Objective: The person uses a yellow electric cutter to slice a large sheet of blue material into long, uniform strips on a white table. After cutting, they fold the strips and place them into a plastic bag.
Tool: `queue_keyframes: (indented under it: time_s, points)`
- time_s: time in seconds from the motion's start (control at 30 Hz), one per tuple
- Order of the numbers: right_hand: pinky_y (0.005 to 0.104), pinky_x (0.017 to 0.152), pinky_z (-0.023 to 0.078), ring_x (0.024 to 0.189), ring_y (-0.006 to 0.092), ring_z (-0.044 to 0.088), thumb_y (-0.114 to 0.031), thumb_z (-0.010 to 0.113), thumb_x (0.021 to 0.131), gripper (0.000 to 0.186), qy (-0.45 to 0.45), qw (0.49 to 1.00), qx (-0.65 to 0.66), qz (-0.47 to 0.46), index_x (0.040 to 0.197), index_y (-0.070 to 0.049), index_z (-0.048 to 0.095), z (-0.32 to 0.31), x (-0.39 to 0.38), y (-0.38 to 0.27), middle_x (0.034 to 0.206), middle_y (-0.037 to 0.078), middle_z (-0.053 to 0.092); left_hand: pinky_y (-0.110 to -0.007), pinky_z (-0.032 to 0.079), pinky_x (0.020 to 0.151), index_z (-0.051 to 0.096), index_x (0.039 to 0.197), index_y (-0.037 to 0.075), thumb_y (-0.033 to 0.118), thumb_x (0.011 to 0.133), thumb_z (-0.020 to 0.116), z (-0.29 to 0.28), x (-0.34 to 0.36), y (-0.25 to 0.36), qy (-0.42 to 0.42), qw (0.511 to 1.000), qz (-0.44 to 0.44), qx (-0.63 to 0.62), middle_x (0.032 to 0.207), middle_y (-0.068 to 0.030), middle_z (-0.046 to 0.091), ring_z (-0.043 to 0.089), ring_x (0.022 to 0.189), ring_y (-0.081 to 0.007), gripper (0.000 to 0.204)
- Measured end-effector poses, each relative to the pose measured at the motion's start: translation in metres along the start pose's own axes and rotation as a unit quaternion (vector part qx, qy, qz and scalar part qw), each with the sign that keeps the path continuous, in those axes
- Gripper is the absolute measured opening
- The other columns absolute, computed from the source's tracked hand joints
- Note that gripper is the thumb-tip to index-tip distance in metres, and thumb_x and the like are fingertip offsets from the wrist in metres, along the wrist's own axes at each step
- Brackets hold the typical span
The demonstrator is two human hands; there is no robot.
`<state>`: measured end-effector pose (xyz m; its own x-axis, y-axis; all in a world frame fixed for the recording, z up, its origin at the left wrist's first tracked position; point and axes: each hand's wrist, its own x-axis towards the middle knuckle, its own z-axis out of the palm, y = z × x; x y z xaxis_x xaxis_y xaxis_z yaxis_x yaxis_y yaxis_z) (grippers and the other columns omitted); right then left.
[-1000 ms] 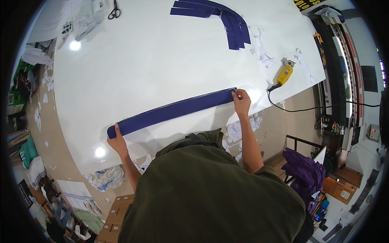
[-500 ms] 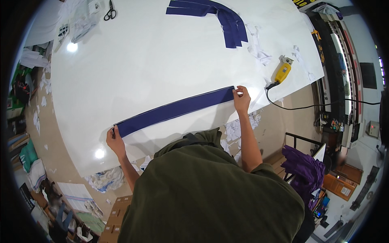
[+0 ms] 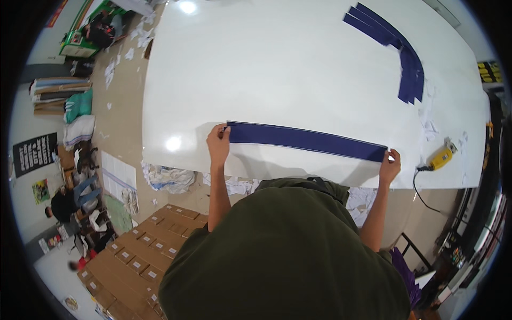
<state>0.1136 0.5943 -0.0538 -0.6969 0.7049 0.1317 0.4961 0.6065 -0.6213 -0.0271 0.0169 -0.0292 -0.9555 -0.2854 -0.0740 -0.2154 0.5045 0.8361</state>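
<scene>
Left hand [image 3: 218, 143] and right hand [image 3: 390, 167] each pinch an end of a long navy-blue fabric strip [image 3: 306, 140].
It stretches across six o'clock on the white table [image 3: 256, 69]; uneven pulling could skew it. Yellow corded tool [image 3: 441, 158] at four o'clock.

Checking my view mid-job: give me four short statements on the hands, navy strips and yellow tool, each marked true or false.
1. The left hand pinches one end of a long navy strip. True.
2. The right hand is empty. False: it holds the strip's other end.
3. The yellow tool lies to the right of the right hand. True.
4. The other navy strips lie at the table's near left corner. False: they lie toward its far right.
</scene>
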Motion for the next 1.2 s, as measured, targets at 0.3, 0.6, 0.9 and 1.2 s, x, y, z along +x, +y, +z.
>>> queue_keyframes:
  time_s: [0.3, 0.6, 0.9, 1.2]
  points:
    - [0.0288, 0.061, 0.047, 0.063, 0.0117, 0.055, -0.014, 0.071, 0.092, 0.025, -0.003, 0.999, -0.005, 0.032, 0.116, -0.005, 0.068, -0.003, 0.002, -0.01, 0.095, 0.005, 0.073, -0.029, 0.052, 0.069, 0.069, 0.105, -0.004, 0.01, 0.093, 0.072, 0.002, 0.011, 0.008, 0.014, 1.0, -0.007, 0.001, 0.084, -0.0099, 0.071, 0.064, 0.072, -0.016, 0.019]
    - [0.0303, 0.059, 0.05, 0.061, 0.0124, 0.061, -0.009, 0.07, 0.092, 0.028, 0.003, 0.999, 0.006, 0.044, 0.119, -0.003, 0.066, 0.004, 0.004, 0.006, 0.088, 0.005, 0.071, -0.027, 0.052, 0.073, 0.066, 0.102, -0.003, 0.009, 0.092, 0.074, 0.006, 0.017, -0.015, 0.001, 0.999, 0.025, -0.024, 0.087, -0.0056, 0.065, 0.061, 0.081, -0.0135, 0.017]
    - [0.0414, 0.077, 0.054, 0.086, 0.032, 0.067, -0.011, 0.068, 0.09, 0.027, 0.084, 0.992, -0.007, -0.089, 0.116, -0.005, 0.067, 0.05, 0.131, -0.04, 0.1, 0.014, 0.068, -0.031, 0.05, 0.073, 0.063, 0.118, -0.001, 0.015, 0.098, 0.067, 0.01, 0.028, -0.017, 0.078, 0.996, 0.018, 0.04, 0.104, -0.0098, 0.066, 0.061, 0.083, -0.0184, 0.026]
    - [0.0523, 0.076, 0.052, 0.084, 0.0365, 0.069, -0.024, 0.063, 0.095, 0.015, 0.016, 0.984, -0.156, -0.088, 0.105, -0.012, 0.066, 0.134, 0.168, -0.11, 0.09, 0.014, 0.071, -0.029, 0.05, 0.071, 0.064, 0.12, 0.001, 0.019, 0.1, 0.065, 0.069, 0.055, 0.055, -0.029, 0.998, 0.039, -0.027, 0.103, -0.0089, 0.068, 0.063, 0.082, -0.0158, 0.028]
